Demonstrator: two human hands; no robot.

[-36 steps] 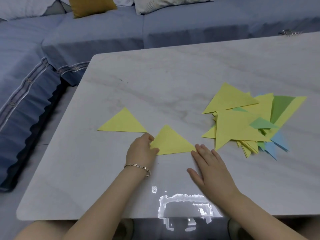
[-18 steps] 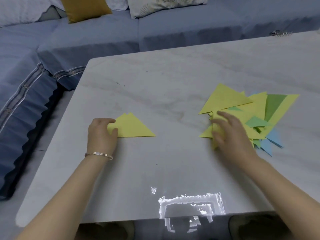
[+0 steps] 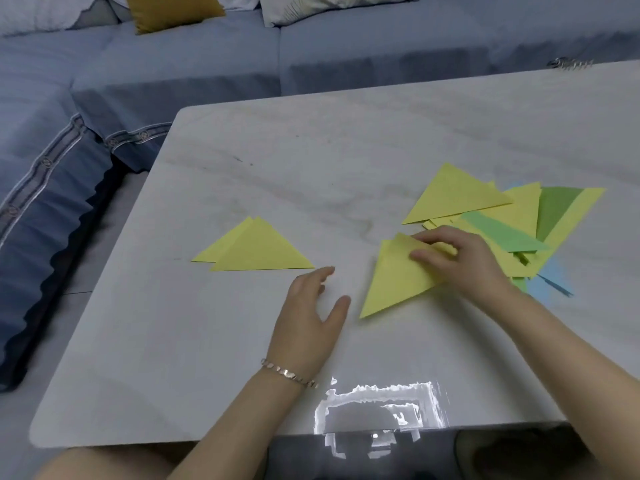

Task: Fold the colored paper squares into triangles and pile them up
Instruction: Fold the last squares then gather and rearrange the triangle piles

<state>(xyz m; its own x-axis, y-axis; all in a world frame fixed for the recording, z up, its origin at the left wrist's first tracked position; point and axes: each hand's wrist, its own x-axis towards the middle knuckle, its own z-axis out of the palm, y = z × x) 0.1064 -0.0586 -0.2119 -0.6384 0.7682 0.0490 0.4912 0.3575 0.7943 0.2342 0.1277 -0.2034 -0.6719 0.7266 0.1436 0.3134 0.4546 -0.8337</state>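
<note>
Two yellow folded triangles (image 3: 256, 251) lie stacked, slightly offset, on the left half of the pale marble table (image 3: 311, 161). My right hand (image 3: 460, 258) pinches another yellow triangle (image 3: 394, 282), thumb on top, at the left edge of a loose heap of yellow, green and blue paper pieces (image 3: 512, 223). That triangle's long point aims toward me. My left hand (image 3: 311, 313) rests on the table with relaxed fingers, between the small stack and the held triangle, touching neither. It wears a bracelet.
A blue sofa (image 3: 173, 74) wraps the table's far and left sides, with a mustard cushion (image 3: 173, 8) and pale pillows. A small metal object (image 3: 568, 62) lies at the far right table edge. A bright reflection (image 3: 381, 407) marks the near edge.
My left hand left the second triangle on the stack and moved right toward the middle. My right hand took hold of a yellow triangle from the heap and drew it leftward.
</note>
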